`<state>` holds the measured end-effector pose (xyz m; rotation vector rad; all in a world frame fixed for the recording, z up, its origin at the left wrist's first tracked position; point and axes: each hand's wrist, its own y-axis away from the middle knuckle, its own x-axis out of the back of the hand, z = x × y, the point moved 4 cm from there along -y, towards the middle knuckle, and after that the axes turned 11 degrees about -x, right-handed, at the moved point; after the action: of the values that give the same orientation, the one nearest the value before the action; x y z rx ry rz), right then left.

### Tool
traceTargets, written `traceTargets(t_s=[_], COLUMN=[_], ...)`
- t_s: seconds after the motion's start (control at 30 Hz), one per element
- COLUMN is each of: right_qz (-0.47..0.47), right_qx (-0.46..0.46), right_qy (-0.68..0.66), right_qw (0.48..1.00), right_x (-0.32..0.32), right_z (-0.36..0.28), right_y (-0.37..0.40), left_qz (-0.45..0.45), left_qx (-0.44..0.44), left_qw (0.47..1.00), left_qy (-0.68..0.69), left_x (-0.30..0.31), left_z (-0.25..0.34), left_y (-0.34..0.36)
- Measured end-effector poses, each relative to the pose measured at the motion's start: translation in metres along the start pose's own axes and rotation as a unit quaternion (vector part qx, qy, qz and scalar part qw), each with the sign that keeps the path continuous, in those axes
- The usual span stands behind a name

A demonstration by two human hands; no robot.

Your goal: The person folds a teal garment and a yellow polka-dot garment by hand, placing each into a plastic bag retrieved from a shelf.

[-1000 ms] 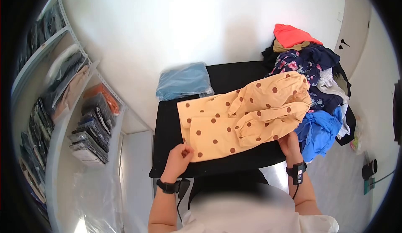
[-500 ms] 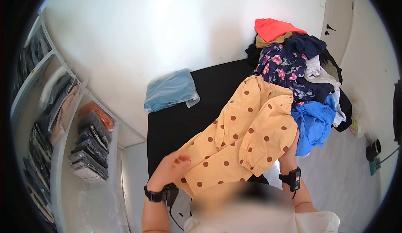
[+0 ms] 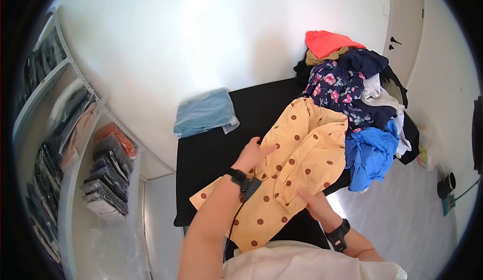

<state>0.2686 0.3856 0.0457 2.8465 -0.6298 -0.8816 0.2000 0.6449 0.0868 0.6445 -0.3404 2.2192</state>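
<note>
A yellow garment with brown dots [image 3: 261, 207] lies spread over the front of a black-covered table [image 3: 201, 161], its upper end toward the clothes pile. My left hand [image 3: 255, 155] rests on the garment's left side, fingers apart and pointing right. Lower right, my right hand [image 3: 318, 205] touches the edge of a dotted sleeve; its thumb lies on top and the other fingers are hidden beneath the cloth. Both wrists wear black straps with devices.
Heaped clothes sit at the table's right, with a floral navy piece [image 3: 334, 86], a red one [image 3: 329, 42] and a blue one [image 3: 372, 154]. A bagged blue garment [image 3: 206, 113] lies back left. Shelves [image 3: 75, 199] with bagged clothes stand left.
My left hand has moved right and up onto the middle of the garment. My right hand has come down and left to the sleeve's lower edge. The sleeves now lie closer in.
</note>
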Motion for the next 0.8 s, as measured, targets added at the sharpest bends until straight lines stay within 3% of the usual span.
traceTargets(t_s=[0.03, 0.1, 0.17, 0.23, 0.33, 0.4, 0.47, 0.5, 0.53, 0.6, 0.67, 0.7, 0.8], right_qz=[0.000, 0.006, 0.002, 0.020, 0.078, 0.086, 0.103, 0.084, 0.074, 0.063, 0.105, 0.077, 0.012], right_qx=[0.001, 0.009, -0.028, -0.005, 0.043, 0.046, 0.076, 0.082, 0.070, 0.052, 0.054, 0.081, 0.119], right_qy=[0.035, 0.045, 0.018, 0.036, 0.132, 0.150, 0.162, 0.160, 0.150, 0.138, 0.150, 0.172, 0.005], right_qw=[0.999, 0.999, 0.999, 0.999, 0.987, 0.984, 0.979, 0.980, 0.983, 0.987, 0.982, 0.979, 0.993], right_x=[-0.004, -0.002, 0.000, 0.010, 0.036, 0.043, 0.051, 0.065, 0.064, 0.069, 0.093, 0.107, 0.111], right_z=[0.005, 0.016, 0.020, 0.006, -0.037, -0.078, -0.112, -0.120, -0.130, -0.142, -0.152, -0.158, -0.173], right_y=[0.000, -0.004, -0.007, -0.009, -0.015, -0.010, -0.003, -0.004, 0.002, 0.007, 0.003, -0.004, -0.020], left_qz=[0.005, -0.082, -0.066, -0.034, 0.076, 0.143, 0.236, 0.289, 0.327, 0.383, 0.361, 0.347, 0.415], left_qx=[0.000, 0.000, -0.048, -0.100, -0.148, -0.189, -0.169, -0.137, -0.118, -0.161, -0.181, -0.189, -0.145], left_qw=[1.000, 0.996, 0.996, 0.994, 0.973, 0.958, 0.947, 0.918, 0.911, 0.894, 0.821, 0.804, 0.831], left_qy=[0.001, -0.017, -0.034, 0.022, 0.159, 0.162, 0.138, 0.234, 0.221, 0.169, 0.403, 0.443, 0.342], left_x=[-0.003, -0.014, -0.022, -0.011, 0.026, 0.074, 0.128, 0.146, 0.170, 0.208, 0.232, 0.237, 0.260], left_z=[0.009, 0.021, -0.002, -0.002, -0.002, 0.015, 0.032, 0.023, -0.002, -0.026, -0.024, -0.007, -0.021], left_y=[-0.001, 0.000, -0.010, -0.008, 0.012, 0.046, 0.091, 0.112, 0.130, 0.175, 0.213, 0.228, 0.269])
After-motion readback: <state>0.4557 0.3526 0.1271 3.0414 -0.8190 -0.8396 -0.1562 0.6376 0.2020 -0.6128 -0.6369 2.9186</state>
